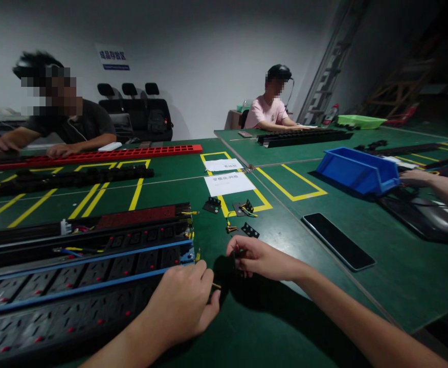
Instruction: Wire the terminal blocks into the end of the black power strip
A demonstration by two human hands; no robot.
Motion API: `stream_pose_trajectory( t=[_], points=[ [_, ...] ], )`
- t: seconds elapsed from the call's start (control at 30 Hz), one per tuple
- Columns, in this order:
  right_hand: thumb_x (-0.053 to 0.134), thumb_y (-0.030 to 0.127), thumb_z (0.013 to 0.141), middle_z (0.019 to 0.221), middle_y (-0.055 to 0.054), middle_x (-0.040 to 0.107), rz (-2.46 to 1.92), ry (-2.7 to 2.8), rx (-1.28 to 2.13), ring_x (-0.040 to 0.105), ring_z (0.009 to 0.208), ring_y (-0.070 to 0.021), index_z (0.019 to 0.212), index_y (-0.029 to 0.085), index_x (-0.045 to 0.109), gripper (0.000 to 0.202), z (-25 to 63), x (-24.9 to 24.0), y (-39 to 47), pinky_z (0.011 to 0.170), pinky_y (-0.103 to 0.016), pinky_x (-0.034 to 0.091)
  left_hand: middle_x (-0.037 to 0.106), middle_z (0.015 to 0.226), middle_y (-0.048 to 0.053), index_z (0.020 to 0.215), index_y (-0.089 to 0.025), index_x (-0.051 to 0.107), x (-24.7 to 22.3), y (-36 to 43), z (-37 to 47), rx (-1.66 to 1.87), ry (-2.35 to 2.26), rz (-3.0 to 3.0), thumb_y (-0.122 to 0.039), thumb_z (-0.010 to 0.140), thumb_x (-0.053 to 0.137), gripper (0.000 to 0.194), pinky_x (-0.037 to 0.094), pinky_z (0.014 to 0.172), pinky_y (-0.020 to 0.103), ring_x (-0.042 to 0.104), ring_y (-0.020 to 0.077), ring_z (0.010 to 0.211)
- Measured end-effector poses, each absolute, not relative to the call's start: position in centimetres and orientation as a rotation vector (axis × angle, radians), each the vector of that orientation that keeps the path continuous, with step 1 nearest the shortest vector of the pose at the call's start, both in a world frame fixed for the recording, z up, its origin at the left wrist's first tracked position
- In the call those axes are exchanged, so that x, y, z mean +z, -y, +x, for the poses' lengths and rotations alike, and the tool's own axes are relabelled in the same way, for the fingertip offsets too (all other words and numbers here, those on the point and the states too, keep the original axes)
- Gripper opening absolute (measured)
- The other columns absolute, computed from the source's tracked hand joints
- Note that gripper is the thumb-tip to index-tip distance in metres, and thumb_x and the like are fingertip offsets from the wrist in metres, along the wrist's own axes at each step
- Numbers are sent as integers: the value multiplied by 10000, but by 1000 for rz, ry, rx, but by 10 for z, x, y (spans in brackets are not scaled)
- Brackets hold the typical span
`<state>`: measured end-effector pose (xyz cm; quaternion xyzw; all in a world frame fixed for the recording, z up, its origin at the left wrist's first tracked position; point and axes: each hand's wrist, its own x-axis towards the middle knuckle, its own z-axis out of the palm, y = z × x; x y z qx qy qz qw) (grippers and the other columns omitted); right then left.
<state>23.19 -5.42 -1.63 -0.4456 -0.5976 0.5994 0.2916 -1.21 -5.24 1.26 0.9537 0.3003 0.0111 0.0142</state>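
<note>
Near the right ends of several long black socket strips [120, 271], my left hand [183, 301] is closed on a small brass-coloured piece [217, 286], which pokes out between thumb and fingers. To its right my right hand [260, 258] pinches a small dark plate [234, 265], held upright and partly hidden by the fingers. Beyond the hands lie black brackets [250, 230], some brass screws [231, 229] and a short yellow-green wire [249, 211]. Wire ends also stick out of the strips.
A phone [338, 241] and a blue bin [358, 170] are on the right, where another person's hand [419, 179] reaches in. Paper labels [229, 183] lie mid-table. Two people sit across, one behind a red strip [143, 152], one by black strips [304, 137].
</note>
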Motion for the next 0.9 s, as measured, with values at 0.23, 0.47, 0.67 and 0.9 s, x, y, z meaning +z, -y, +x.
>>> stream_pose_trajectory(
  t=[0.23, 0.47, 0.67, 0.9],
  points=[
    [571, 65, 806, 799, 30, 639, -1201, 1920, 1320, 590, 714, -133, 995, 202, 624, 239, 225, -11, 61, 642, -243, 447, 629, 821, 73, 848, -185, 621, 12, 52, -14, 37, -933, 2988, -230, 901, 503, 136, 534, 637, 366, 626, 242, 713],
    [627, 57, 825, 898, -5, 708, -1238, 2113, 1003, 645, 804, -164, 986, 221, 713, 246, 218, -11, 65, 726, -268, 476, 632, 802, 75, 828, -183, 619, 14, 52, -14, 51, -910, 2980, -211, 927, 432, 213, 523, 651, 364, 614, 232, 702],
    [662, 24, 825, 957, -21, 668, -1242, 2261, 783, 646, 888, -173, 958, 221, 736, 249, 214, -21, 65, 754, -256, 472, 638, 810, 75, 838, -181, 623, 15, 51, -16, 63, -874, 2970, -256, 932, 438, 221, 527, 648, 372, 620, 237, 706],
    [677, 124, 920, 913, -36, 691, -1223, 2265, 533, 640, 811, -170, 1004, 198, 719, 119, 199, -37, 64, 672, -245, 436, 651, 834, 86, 896, -166, 646, 12, 52, -14, 70, -893, 3007, -346, 918, 537, 212, 537, 618, 389, 649, 271, 730]
  ],
)
